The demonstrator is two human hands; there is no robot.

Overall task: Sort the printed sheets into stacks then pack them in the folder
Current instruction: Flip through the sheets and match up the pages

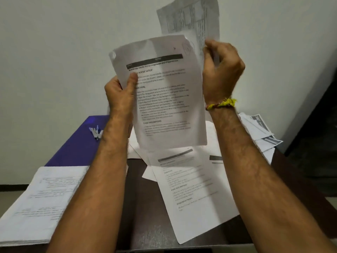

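Dark table w/ sheet stack, loose sheets, blue folder.

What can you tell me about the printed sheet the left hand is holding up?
The sheet is white paper printed in black, with a dark header bar near the top, bold headings and blocks of small text. It is held up in the air above the desk, nearly upright, tilted slightly and a little curved. The left hand grips its left edge, thumb on the front. The right hand is at its upper right corner, where it holds another sheet behind.
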